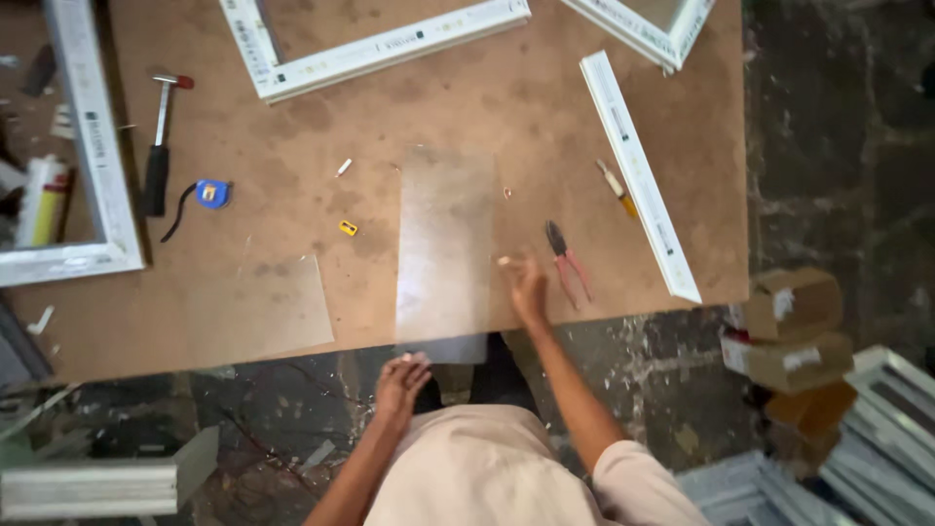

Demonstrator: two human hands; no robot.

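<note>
Left hand (pixel 401 378) curls under the near end of the glass sheet (pixel 446 244), which overhangs the table (pixel 292 146) edge. Right hand (pixel 527 284) presses its right side, fingers bent, pliers (pixel 566 261) just beyond. Sheet appears uncut; cutting seems undone.

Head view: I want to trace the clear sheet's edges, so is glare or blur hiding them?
Head view: soft glare whitens the clear sheet; its far edge fades into the table; the right hand at its side looks motion-blurred; the left hand holds the near edge.
</note>
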